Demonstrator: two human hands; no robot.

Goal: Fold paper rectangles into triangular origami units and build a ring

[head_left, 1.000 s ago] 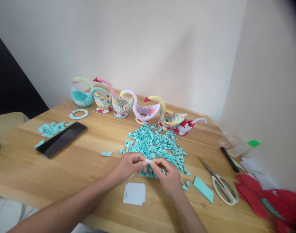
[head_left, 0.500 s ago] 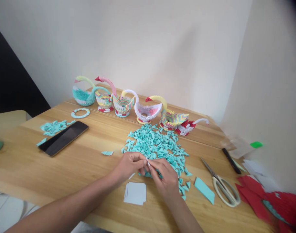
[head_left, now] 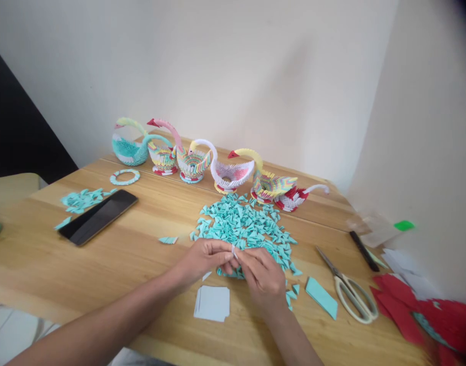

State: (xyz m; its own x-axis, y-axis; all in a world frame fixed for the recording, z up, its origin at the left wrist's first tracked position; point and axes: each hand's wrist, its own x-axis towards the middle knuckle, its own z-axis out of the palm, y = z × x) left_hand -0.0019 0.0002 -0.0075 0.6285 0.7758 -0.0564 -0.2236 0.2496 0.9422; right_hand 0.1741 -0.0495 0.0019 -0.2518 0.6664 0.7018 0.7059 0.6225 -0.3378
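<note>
Between the fingertips of both hands is a small folded piece of white paper [head_left: 233, 251]. My left hand [head_left: 209, 258] pinches it from the left, and my right hand [head_left: 264, 274] from the right, with the fingers closed. Just beyond lies a broad heap of turquoise folded paper triangles [head_left: 240, 221], partly hidden by my hands. Below them rests a stack of white paper slips [head_left: 212, 303], with a small white folded piece [head_left: 206, 276] at its upper edge.
Several folded-paper swans [head_left: 233, 175] line the back. A phone [head_left: 98, 217], a paper ring [head_left: 125, 177] and turquoise pieces [head_left: 84, 200] lie left. Right are turquoise slips [head_left: 322, 297], scissors [head_left: 349, 290], a black cutter [head_left: 363, 251] and red paper [head_left: 399, 307].
My right hand has shifted slightly to the right, and the white piece in the fingers has turned more upright. The objects on the table stay in place.
</note>
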